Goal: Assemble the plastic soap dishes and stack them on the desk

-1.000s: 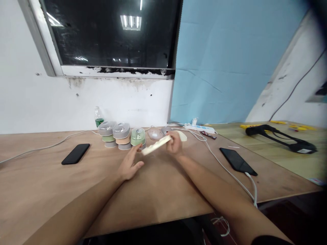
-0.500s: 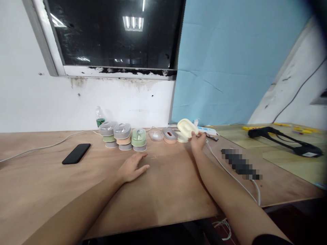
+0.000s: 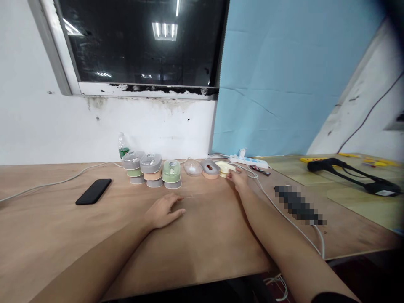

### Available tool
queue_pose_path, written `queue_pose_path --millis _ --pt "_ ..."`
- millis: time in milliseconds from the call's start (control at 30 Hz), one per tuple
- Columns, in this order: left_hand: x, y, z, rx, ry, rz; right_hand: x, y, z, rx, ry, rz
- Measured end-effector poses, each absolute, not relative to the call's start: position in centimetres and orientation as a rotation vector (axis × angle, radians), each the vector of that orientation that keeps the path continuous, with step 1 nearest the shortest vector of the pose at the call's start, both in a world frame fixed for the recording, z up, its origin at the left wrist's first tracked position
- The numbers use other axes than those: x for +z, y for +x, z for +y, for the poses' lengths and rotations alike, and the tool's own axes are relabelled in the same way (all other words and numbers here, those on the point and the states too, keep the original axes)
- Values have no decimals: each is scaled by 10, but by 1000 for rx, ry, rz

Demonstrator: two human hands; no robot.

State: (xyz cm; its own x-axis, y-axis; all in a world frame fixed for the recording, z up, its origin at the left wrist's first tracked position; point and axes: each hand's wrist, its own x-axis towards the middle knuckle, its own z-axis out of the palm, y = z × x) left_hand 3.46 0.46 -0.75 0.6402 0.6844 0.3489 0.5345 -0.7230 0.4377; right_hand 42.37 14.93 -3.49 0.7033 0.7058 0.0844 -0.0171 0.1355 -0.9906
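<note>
My right hand [image 3: 239, 177] grips the near right edge of a pale yellow oval tray [image 3: 225, 166], which lies level on or just above a matching yellow base. Directly left of it is a grey-topped, peach-bottomed oval box [image 3: 210, 169] with a slot in its top. A clear oval lid [image 3: 192, 168] lies beside that box. My left hand [image 3: 166, 210] rests on the table with fingers apart, holding nothing. Beyond it stand stacked oval boxes: a green-topped stack [image 3: 171, 171], a grey-and-peach stack [image 3: 152, 170], and a grey-and-green stack [image 3: 134, 167].
A black phone [image 3: 94, 192] lies at left. Behind the stacks stands a plastic bottle [image 3: 123, 146]. A white power strip [image 3: 249, 161] and cables run along the back right. Further right are a pixelated dark object [image 3: 298, 205] and a black strap-like frame [image 3: 353, 176].
My right hand has lowered the yellow tray from a tilted, raised position to level at the yellow base. The left hand stays about where it was.
</note>
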Motion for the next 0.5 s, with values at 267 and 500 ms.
queue_pose_path --millis 267,500 --pt "-6 35 4 706 2570 963 -44 426 158 479 -1491 -719" --pt "-4 36 3 681 2580 961 -31 423 142 147 -1583 -847"
